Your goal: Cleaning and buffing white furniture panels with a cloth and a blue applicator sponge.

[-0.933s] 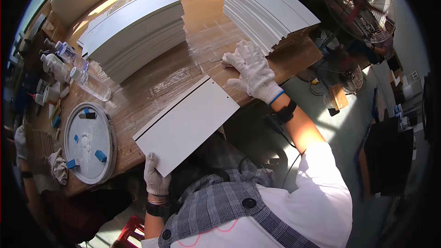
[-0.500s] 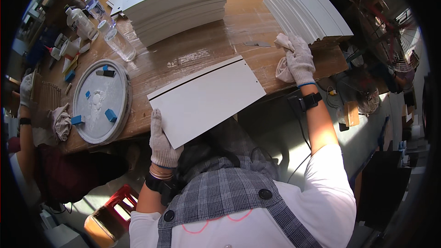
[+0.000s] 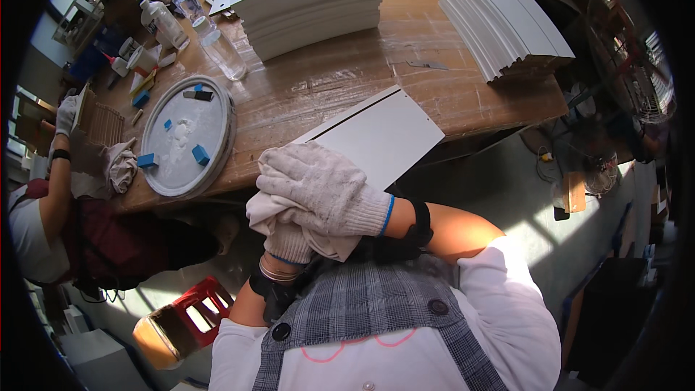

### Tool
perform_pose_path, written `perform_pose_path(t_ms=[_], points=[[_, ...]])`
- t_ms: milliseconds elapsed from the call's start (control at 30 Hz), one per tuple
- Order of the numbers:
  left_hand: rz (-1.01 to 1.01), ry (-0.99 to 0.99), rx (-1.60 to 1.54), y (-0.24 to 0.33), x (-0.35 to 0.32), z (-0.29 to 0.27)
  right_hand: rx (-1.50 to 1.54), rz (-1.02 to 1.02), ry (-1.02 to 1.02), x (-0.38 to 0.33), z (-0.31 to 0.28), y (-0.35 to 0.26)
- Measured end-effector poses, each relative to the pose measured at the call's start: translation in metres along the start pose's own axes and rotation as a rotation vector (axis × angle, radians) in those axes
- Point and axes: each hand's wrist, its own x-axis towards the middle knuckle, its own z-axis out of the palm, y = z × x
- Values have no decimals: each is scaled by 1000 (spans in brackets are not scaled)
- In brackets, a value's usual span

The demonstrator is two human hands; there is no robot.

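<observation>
A white flat panel (image 3: 376,134) lies on the wooden table (image 3: 347,80), its near end sticking out past the front edge. My right hand (image 3: 318,188), in a white knit glove with a blue cuff, lies across my left hand at the panel's near corner, fingers curled over it. My left hand (image 3: 286,242), also gloved, is mostly hidden beneath it; only the wrist and a fold of glove show. I cannot tell whether it still touches the panel.
Two stacks of white panels stand at the back, one left (image 3: 318,0) and one right (image 3: 507,25). A round grey lid (image 3: 184,137) holds small blue blocks, with plastic bottles (image 3: 221,51) behind it. A co-worker (image 3: 58,174) sits at the left. A red stool (image 3: 206,304) stands below.
My right hand left the right-hand stack and came across onto my left hand. The panel has slid nearer, over the table's front edge.
</observation>
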Motion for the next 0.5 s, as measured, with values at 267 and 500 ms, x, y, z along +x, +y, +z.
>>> perform_pose_path(t_ms=[267, 500], points=[[-117, 55, -197, -5, -10, -5, -621, 932, -6, -89, -71, 140], [-163, -14, -231, 0, -3, -8, -989, 1425, -14, -147, -152, 123]])
